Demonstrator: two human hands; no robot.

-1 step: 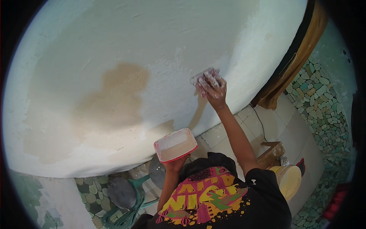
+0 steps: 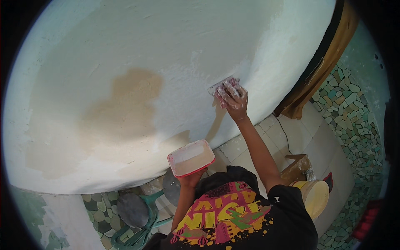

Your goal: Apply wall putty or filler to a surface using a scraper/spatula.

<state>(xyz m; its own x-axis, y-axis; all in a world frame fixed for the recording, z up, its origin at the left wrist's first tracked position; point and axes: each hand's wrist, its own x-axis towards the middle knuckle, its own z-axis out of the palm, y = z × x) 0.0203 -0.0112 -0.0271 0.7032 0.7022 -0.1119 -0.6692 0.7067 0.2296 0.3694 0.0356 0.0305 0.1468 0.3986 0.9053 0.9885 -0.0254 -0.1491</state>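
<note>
My right hand (image 2: 234, 100) grips a putty-smeared scraper (image 2: 216, 88), its flat edge against the pale plastered wall (image 2: 179, 37), and white and pinkish smears coat the fingers. A tan patch (image 2: 133, 87) shows on the wall to the left. Lower down, my left hand (image 2: 191, 178) holds a shallow rectangular white tub (image 2: 189, 156) with a red rim and pale paste inside, just off the wall's lower part. The fingers under the tub are mostly hidden.
A brown wooden piece (image 2: 310, 91) edges the wall at right. A yellow bucket (image 2: 314, 196), a wooden object (image 2: 291, 171) and a dark cable (image 2: 285, 133) lie on floor tiles (image 2: 246, 150). Grey round discs (image 2: 132, 210) with green frames stand at lower left. Pebble mosaic (image 2: 354, 116) borders the right side.
</note>
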